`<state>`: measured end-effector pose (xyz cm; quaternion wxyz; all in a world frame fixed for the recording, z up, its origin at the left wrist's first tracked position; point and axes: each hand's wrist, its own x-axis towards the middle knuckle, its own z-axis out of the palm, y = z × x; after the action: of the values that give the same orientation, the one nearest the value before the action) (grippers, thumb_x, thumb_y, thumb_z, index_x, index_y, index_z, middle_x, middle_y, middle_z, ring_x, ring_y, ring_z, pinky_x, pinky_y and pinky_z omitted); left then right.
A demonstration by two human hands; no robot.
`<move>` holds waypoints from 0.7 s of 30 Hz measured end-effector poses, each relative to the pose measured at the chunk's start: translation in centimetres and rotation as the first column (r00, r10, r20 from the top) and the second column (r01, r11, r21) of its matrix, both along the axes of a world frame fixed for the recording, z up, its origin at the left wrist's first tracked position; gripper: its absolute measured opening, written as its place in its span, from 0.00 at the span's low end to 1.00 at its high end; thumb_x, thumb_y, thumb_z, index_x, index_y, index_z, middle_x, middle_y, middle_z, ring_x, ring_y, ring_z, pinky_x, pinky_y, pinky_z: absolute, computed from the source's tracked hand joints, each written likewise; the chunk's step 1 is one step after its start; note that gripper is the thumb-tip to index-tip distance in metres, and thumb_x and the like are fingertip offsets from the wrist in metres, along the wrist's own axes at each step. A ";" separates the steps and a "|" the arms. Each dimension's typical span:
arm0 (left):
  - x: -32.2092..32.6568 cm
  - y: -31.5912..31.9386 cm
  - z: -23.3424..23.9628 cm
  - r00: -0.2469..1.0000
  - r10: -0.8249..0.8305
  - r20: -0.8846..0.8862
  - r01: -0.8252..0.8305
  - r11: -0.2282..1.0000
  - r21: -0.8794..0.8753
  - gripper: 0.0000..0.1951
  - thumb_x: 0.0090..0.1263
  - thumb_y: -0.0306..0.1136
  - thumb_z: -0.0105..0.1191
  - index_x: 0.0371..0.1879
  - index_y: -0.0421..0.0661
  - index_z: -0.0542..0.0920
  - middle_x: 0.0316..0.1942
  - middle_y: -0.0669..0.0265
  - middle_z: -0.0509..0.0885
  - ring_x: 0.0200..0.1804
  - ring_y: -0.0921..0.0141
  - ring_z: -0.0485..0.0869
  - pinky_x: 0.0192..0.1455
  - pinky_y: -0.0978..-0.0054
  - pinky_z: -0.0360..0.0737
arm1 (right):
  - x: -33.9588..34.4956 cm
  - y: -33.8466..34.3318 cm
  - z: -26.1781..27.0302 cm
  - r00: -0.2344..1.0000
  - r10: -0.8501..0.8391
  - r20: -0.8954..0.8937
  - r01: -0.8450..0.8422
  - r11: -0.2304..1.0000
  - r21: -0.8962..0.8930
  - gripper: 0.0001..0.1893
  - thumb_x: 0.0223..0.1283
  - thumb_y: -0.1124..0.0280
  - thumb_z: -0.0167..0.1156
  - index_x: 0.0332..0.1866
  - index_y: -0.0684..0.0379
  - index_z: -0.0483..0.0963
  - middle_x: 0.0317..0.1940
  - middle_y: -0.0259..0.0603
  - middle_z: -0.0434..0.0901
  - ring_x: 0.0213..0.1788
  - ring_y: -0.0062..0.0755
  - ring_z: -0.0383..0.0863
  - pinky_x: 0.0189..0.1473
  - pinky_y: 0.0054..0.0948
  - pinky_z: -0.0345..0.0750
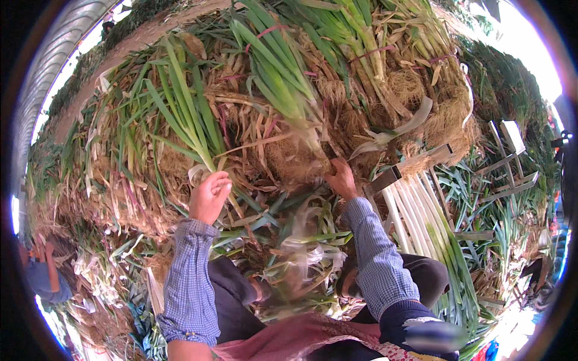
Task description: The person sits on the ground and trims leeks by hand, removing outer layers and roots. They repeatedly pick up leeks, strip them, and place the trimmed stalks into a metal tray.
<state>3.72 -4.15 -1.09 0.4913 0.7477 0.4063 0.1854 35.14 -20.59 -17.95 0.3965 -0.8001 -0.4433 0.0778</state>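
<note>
My left hand (210, 196) is closed around the pale stem of a long green onion (187, 115). Its leaves fan out up and to the left, and a thin brown end trails below my fingers. My right hand (342, 178) grips the root end of another long onion (311, 140), whose lower stalk is blurred and whose leaves spread upwards. Just right of that hand, peeled white onion stalks (408, 216) lie side by side in a metal rack (386, 179), roots at the top end and green leaves hanging down.
A large heap of unpeeled onions (135, 180), some in bundles with pinkish ties (372, 53), stands in front. Stripped leaves (311, 252) litter the ground between my feet. Another metal frame (510, 167) stands at the right. Another person (47, 275) is at the left rim.
</note>
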 end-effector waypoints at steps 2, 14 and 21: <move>0.3 -0.1 0.0 0.999 0.019 0.027 -0.018 0.999 -0.031 0.17 0.67 0.31 0.55 0.52 0.36 0.75 0.46 0.55 0.84 0.47 0.68 0.84 0.49 0.74 0.82 | -2.2 -0.5 3.9 0.873 0.172 -0.456 -0.130 0.984 0.123 0.15 0.55 0.73 0.61 0.47 0.65 0.72 0.28 0.38 0.72 0.29 0.33 0.74 0.33 0.32 0.73; 0.6 -0.3 1.5 0.952 0.087 0.292 0.035 0.921 -0.389 0.42 0.65 0.62 0.50 0.67 0.37 0.61 0.52 0.56 0.80 0.48 0.65 0.80 0.48 0.66 0.82 | -21.5 -7.1 16.1 0.634 0.295 -0.715 -0.140 0.953 0.270 0.09 0.70 0.65 0.52 0.38 0.58 0.65 0.21 0.24 0.64 0.17 0.10 0.60 0.16 0.15 0.58; 0.7 -3.6 1.4 0.889 0.095 0.448 -0.019 0.985 -0.171 0.29 0.66 0.59 0.52 0.43 0.40 0.78 0.33 0.64 0.82 0.35 0.72 0.81 0.38 0.73 0.80 | -28.6 -13.5 18.3 0.801 0.269 -0.535 -0.228 0.963 0.143 0.08 0.65 0.72 0.56 0.35 0.65 0.66 0.19 0.30 0.63 0.22 0.18 0.62 0.20 0.26 0.62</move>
<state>4.42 -7.74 0.30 0.6261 0.6289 0.3157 0.3359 6.53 -34.12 0.33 0.5216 -0.6640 -0.4142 0.3398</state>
